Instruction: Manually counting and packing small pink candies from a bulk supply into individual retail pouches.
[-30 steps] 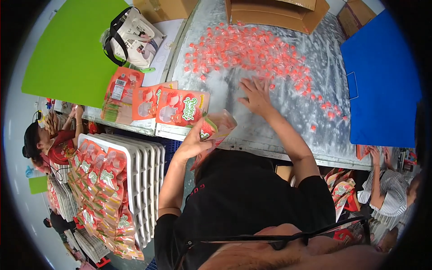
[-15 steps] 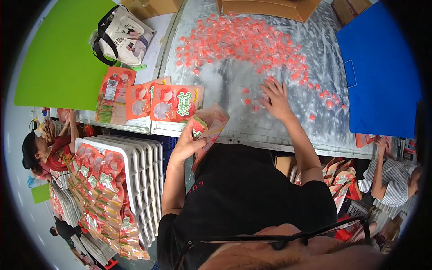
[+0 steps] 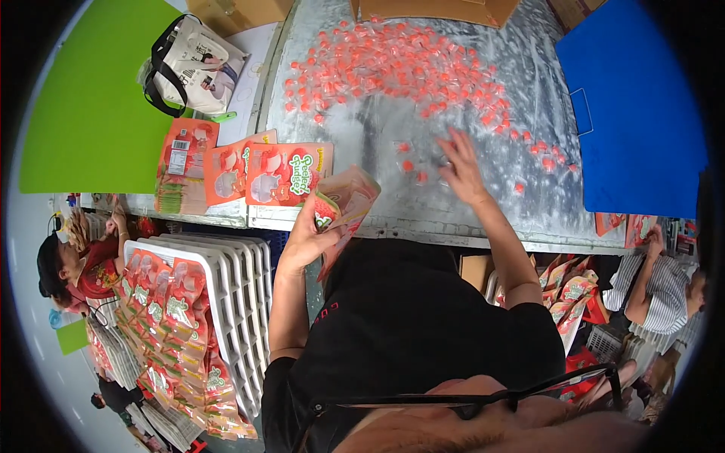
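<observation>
My left hand holds an open red and orange pouch at the near edge of the metal table, its mouth tilted up. My right hand lies on the table top with fingers spread over a few small red wrapped candies. A wide scatter of the same red candies covers the table beyond the hand. Flat empty pouches lie stacked at the table's left near corner.
A white tote bag sits on the left, next to a green board. A blue board lies right. Cardboard boxes stand at the back. White trays with filled pouches are below left. Other people work at left and right.
My right hand has slid toward me and slightly left over loose candies. The pouch in my left hand has stayed at the table edge, mouth tipped a little more open.
</observation>
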Demonstrator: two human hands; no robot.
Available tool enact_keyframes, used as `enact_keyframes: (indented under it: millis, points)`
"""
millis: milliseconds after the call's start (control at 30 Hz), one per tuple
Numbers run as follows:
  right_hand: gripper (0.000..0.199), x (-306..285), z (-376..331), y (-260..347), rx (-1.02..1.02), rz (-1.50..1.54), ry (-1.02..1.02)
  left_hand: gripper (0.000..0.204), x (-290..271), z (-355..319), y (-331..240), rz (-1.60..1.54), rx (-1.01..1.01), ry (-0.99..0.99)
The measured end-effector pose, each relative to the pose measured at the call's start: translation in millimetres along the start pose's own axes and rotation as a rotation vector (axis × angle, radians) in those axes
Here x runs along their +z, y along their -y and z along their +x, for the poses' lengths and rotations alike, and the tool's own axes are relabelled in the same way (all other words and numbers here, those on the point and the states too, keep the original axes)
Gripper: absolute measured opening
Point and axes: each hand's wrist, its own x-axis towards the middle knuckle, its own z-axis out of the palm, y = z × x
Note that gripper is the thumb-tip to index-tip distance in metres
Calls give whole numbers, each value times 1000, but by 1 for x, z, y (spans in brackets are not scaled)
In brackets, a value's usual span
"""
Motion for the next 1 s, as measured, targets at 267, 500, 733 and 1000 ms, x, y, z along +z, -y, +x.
enact_keyframes:
  millis: [267,500,733,1000]
  points:
    - [75,26,31,41,-223,-277,384,90,0,1,2,49,14,-38]
    - [63,16,39,-4,151,747,234,86,-4,2,4,82,16,-53]
    - [62,7,38,20,-110,72,206,85,-3,6,7,30,-6,-14]
    - [48,40,19,29,-418,-193,222,81,15,16,-9,521,182,-88]
